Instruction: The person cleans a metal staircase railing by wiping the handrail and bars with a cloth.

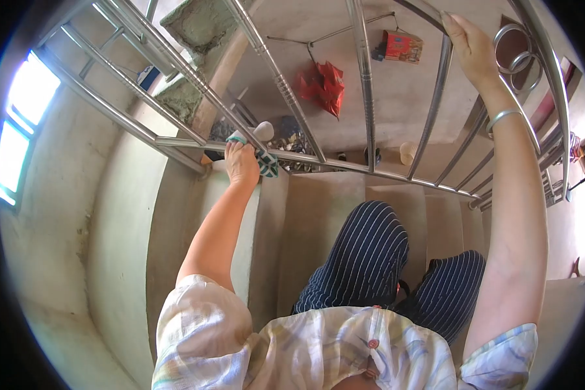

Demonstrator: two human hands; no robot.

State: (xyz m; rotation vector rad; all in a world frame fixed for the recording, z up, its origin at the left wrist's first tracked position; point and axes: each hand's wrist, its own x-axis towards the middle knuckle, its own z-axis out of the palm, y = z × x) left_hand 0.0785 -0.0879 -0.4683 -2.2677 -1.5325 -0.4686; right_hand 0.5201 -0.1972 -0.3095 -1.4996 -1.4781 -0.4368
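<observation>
My left hand (242, 162) is closed on a green-and-white patterned cloth (268, 164), pressed around the lower bar (344, 165) of a stainless steel stair railing. Part of the cloth hangs below the fingers, and the rest is hidden behind them. At the upper right, my right hand (469, 49) grips the steel handrail (422, 10) near the top of an upright baluster (441, 97). A bracelet (504, 117) circles the right wrist.
Concrete steps (318, 227) lie under my striped trousers (364, 253). Beyond the railing, a red bundle (325, 88) and a red bag (402, 47) hang by a wall. Several small items are piled below. A bright window (23, 123) is at the left.
</observation>
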